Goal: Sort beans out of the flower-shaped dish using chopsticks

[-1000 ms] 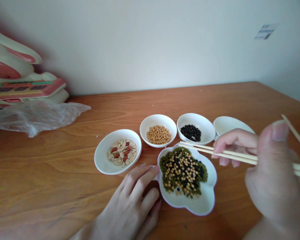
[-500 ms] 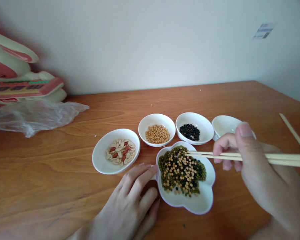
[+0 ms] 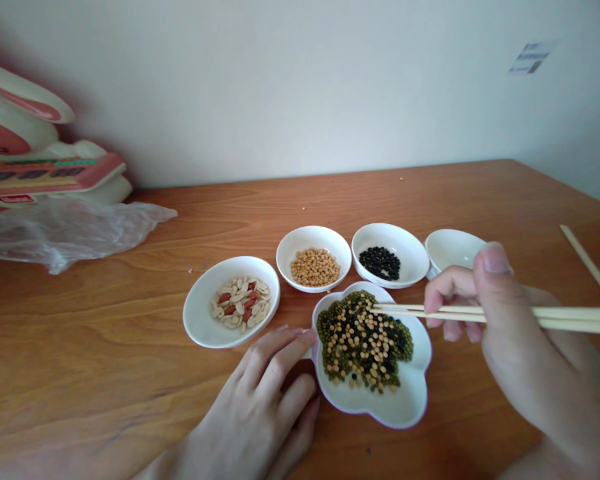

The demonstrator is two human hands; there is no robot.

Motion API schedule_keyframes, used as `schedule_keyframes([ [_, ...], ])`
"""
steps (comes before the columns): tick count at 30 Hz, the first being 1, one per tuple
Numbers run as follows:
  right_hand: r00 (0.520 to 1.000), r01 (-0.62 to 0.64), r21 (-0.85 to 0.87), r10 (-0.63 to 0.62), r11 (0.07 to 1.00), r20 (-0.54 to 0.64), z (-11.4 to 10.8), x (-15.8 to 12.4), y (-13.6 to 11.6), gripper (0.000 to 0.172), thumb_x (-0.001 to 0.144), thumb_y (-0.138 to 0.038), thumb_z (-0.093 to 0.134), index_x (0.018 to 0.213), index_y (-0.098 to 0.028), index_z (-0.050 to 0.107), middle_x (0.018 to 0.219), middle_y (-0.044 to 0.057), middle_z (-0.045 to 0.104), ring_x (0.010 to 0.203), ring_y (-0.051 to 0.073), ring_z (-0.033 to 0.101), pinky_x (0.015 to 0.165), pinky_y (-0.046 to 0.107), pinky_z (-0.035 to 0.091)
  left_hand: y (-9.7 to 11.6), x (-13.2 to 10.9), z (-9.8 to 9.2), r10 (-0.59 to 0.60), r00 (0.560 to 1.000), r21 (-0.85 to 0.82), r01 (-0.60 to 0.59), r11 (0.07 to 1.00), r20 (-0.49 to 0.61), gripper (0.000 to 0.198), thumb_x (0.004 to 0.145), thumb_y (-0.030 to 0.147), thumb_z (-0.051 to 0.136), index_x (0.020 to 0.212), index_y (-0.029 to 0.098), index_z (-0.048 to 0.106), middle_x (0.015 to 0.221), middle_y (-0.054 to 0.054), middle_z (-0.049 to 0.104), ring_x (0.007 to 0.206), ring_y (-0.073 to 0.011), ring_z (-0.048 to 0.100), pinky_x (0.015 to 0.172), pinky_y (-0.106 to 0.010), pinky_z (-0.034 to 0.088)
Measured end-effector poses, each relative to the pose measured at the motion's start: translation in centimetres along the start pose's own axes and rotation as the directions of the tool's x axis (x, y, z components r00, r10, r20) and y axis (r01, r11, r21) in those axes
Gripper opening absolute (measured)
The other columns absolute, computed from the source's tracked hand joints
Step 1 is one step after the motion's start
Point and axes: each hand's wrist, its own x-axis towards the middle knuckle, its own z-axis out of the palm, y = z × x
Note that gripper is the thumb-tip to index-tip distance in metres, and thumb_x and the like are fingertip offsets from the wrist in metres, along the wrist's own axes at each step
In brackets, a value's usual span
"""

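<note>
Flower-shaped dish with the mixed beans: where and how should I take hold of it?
Probably by the handle on the left of the flower-shaped dish, coming from the left: it juts out beyond the lobed rim, away from the mixed beans. The left hand has its fingers there, partly hiding it.

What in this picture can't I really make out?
All in the head view:
Rightmost bowl: right side hidden behind the right hand.
Chopsticks: rear ends cut off by the right edge; tips too small to tell whether they pinch anything.
Wall label: print blurred.
Pink-and-white figure: cut off by the left edge.
</note>
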Motion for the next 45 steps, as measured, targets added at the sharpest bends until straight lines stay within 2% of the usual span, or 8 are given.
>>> schedule_keyframes([
  [2, 1.000, 0.016, -0.013, -0.015, 1.000, 0.019, -0.2, 0.3, 0.3, 0.080, 0.103, -0.083, 0.019, 0.074, -0.025, 0.066, 0.070, 0.003, 0.066, 0.066, 0.019, 0.059, 0.060, 0.034, 0.042, 0.0, 0.0, 0.0, -0.002, 1.000, -0.004, 0.002, 1.000, 0.003, 0.011, 0.103, 0.019, 0.060, 0.103, 0.020, 0.071, 0.147, -0.011, 0.060, 0.143, -0.0297, 0.049, 0.119, -0.045, 0.049],
  [8, 0.999, -0.028, -0.072, 0.025, 0.997, -0.045, -0.7, 0.5, 1.9, 0.076, 0.103, -0.082, 0.020, 0.080, -0.028, 0.069, 0.073, 0.001, 0.069, 0.071, 0.019, 0.064, 0.063, 0.034, 0.046, -0.3, 0.0, 0.1, -0.006, 1.000, -0.001, 0.006, 1.000, 0.009, 0.011, 0.104, 0.020, 0.059, 0.104, 0.020, 0.070, 0.149, -0.011, 0.059, 0.145, -0.0297, 0.047, 0.119, -0.045, 0.050],
  [17, 0.999, -0.025, -0.050, 0.024, 0.998, -0.037, 0.0, -0.1, 0.3, 0.077, 0.104, -0.081, 0.020, 0.074, -0.027, 0.066, 0.069, -0.001, 0.066, 0.066, 0.018, 0.057, 0.063, 0.034, 0.042, -0.2, -0.1, 0.3, -0.014, 1.000, -0.009, 0.014, 1.000, 0.006, 0.011, 0.105, 0.022, 0.059, 0.104, 0.020, 0.070, 0.151, -0.009, 0.057, 0.147, -0.0293, 0.046, 0.122, -0.044, 0.046],
  [22, 1.000, -0.024, -0.013, 0.025, 1.000, 0.006, 0.0, 0.3, 0.4, 0.073, 0.104, -0.081, 0.024, 0.076, -0.028, 0.067, 0.070, 0.000, 0.066, 0.069, 0.020, 0.059, 0.066, 0.035, 0.044, -0.1, 0.0, 0.4, -0.019, 1.000, -0.004, 0.019, 1.000, 0.000, 0.011, 0.106, 0.023, 0.059, 0.103, 0.020, 0.070, 0.152, -0.009, 0.056, 0.147, -0.0292, 0.045, 0.124, -0.045, 0.044],
  [25, 0.999, -0.032, -0.006, 0.032, 0.999, -0.009, 0.0, 0.2, 0.4, 0.073, 0.103, -0.081, 0.024, 0.076, -0.029, 0.068, 0.072, -0.001, 0.068, 0.071, 0.020, 0.062, 0.067, 0.035, 0.045, -0.1, 0.0, 0.4, -0.018, 1.000, 0.003, 0.018, 1.000, 0.005, 0.013, 0.107, 0.024, 0.058, 0.103, 0.021, 0.070, 0.151, -0.009, 0.057, 0.147, -0.0290, 0.045, 0.122, -0.044, 0.046],
  [32, 0.998, -0.037, -0.067, 0.034, 0.997, -0.046, -0.2, 0.2, 0.5, 0.080, 0.103, -0.081, 0.016, 0.074, -0.028, 0.067, 0.068, 0.000, 0.066, 0.066, 0.019, 0.057, 0.063, 0.036, 0.042, -0.3, -0.2, 0.3, -0.013, 1.000, 0.006, 0.013, 1.000, -0.005, 0.012, 0.105, 0.024, 0.059, 0.103, 0.021, 0.070, 0.151, -0.009, 0.058, 0.147, -0.0286, 0.046, 0.122, -0.044, 0.047],
  [39, 0.999, -0.016, -0.037, 0.015, 0.999, -0.032, 0.0, 0.1, 0.7, 0.074, 0.102, -0.082, 0.027, 0.075, -0.027, 0.068, 0.071, 0.001, 0.068, 0.066, 0.019, 0.059, 0.062, 0.034, 0.044, -0.2, -0.1, 0.4, -0.017, 1.000, 0.007, 0.017, 1.000, -0.001, 0.012, 0.105, 0.024, 0.059, 0.104, 0.021, 0.071, 0.151, -0.009, 0.058, 0.146, -0.0288, 0.047, 0.122, -0.044, 0.048],
  [45, 1.000, 0.016, -0.016, -0.016, 1.000, -0.015, 0.1, 0.1, 0.2, 0.071, 0.106, -0.077, 0.026, 0.075, -0.027, 0.066, 0.069, 0.000, 0.065, 0.067, 0.019, 0.055, 0.063, 0.031, 0.042, -0.1, -0.2, 0.5, -0.013, 1.000, 0.004, 0.013, 1.000, -0.005, 0.012, 0.105, 0.023, 0.059, 0.103, 0.021, 0.070, 0.149, -0.009, 0.059, 0.146, -0.0283, 0.047, 0.122, -0.044, 0.047],
])
